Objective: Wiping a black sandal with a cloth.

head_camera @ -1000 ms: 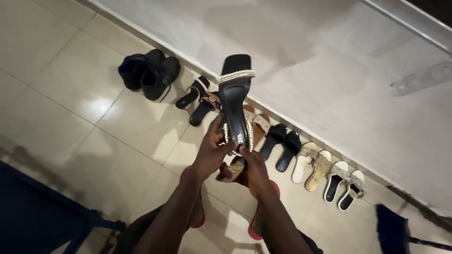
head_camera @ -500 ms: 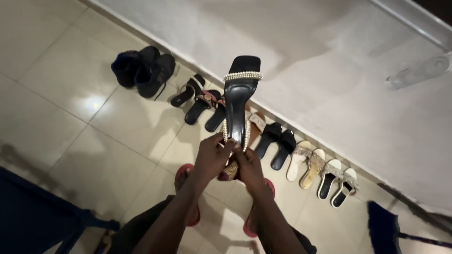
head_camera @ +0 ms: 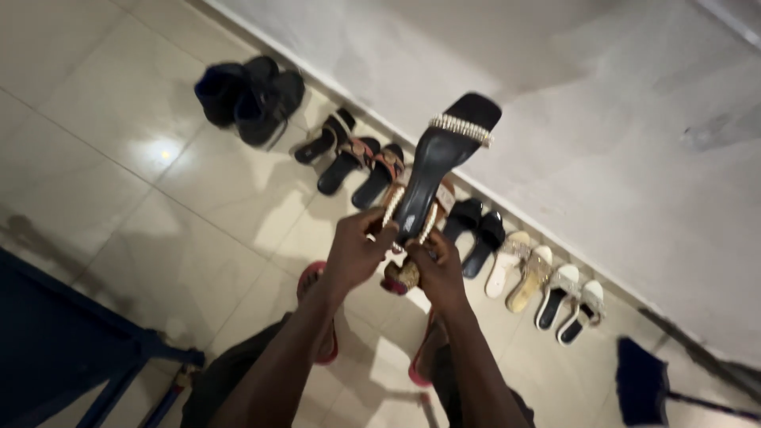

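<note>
Black pearl-strapped sandal (head_camera: 441,170) in left hand (head_camera: 354,255) and right hand (head_camera: 438,272), above shoe row (head_camera: 507,261) along wall (head_camera: 555,103)

My hands hide the black sandal (head_camera: 444,170)'s heel; at five o'clock the dark broom (head_camera: 644,388) runs off frame, blurred.

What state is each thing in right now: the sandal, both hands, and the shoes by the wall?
Black beaded sandal: lifted, toe tilted toward the wall.
Left hand: gripping the sandal's heel end.
Right hand: gripping the heel end too.
Dark boots: standing on the floor.
Row of sandals: lined along the wall.
</note>
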